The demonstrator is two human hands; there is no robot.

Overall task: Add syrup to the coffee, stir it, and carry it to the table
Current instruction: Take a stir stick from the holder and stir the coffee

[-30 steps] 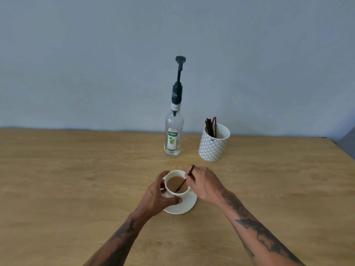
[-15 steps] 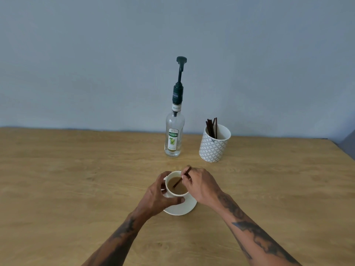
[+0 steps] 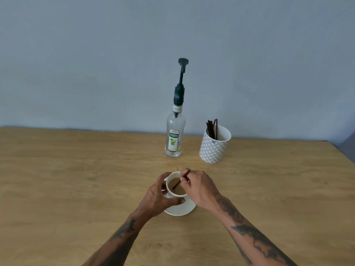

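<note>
A white cup of light-brown coffee (image 3: 177, 186) stands on a white saucer (image 3: 182, 209) on the wooden table (image 3: 76, 179). My left hand (image 3: 157, 198) wraps the cup's left and near side, thumb across the front. My right hand (image 3: 199, 188) pinches a thin dark stir stick (image 3: 180, 181), which slants down into the coffee. Behind the cup stands a clear syrup bottle (image 3: 173, 139) with a dark green pump on top.
A white patterned holder (image 3: 215, 148) with several dark stir sticks stands right of the bottle. A blue-grey wall runs along the table's far edge. The table's right edge shows at the far right.
The stir stick's lower end has swung leftward across the coffee and my right hand has shifted slightly left. My left hand stays on the cup.
</note>
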